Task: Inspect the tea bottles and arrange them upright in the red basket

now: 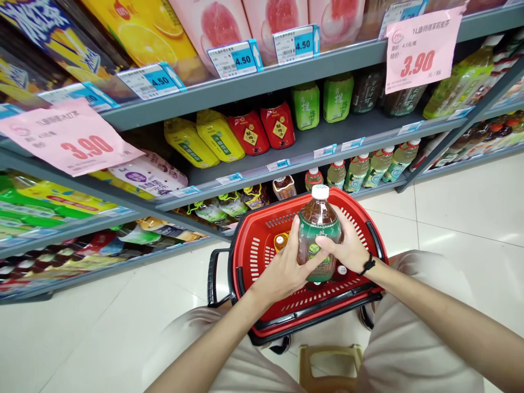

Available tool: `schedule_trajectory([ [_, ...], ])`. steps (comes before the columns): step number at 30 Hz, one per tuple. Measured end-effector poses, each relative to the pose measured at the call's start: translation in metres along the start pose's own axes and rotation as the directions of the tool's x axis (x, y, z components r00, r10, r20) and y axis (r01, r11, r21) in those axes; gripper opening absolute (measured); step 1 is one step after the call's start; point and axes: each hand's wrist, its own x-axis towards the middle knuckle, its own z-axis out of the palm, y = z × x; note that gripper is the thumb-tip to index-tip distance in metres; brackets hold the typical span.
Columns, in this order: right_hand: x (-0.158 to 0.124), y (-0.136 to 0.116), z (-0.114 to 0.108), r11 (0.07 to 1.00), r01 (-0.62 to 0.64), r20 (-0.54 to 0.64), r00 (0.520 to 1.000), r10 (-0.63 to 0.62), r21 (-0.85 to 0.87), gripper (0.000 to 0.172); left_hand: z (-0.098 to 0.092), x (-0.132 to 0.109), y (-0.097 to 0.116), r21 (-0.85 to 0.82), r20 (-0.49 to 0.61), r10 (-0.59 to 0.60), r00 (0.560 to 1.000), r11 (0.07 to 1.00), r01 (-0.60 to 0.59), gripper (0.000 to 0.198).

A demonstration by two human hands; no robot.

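Observation:
Both hands are wrapped round a plastic drink bottle (319, 218) with a white cap and a green label. My left hand (289, 262) grips its left side, and my right hand (347, 245), with a black band at the wrist, grips its right side. The bottle is upright, slightly tilted, above a red shopping basket (254, 278) standing between my legs. Inside the basket, a small bottle with an orange-yellow body (280, 240) shows left of my left hand. Another white cap (341, 270) peeks out below my right hand; the rest of its bottle is hidden.
Ahead stands a grey drinks shelf (245, 169) with yellow, red and green cartons and rows of bottles. Pink price signs (423, 49) hang from its upper edge. The basket's black handle (215, 278) sticks out left. A beige stool (329, 355) is below, on the tiled floor (102, 327).

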Motion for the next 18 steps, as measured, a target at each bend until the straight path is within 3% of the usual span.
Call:
schedule_trajectory([
  [18, -0.0004, 0.0035, 0.0006, 1.000, -0.001, -0.022, 1.000, 0.001, 0.012, 0.078, -0.0053, -0.0011, 0.0009, -0.006, 0.116, -0.018, 0.993, 1.000, 0.018, 0.145],
])
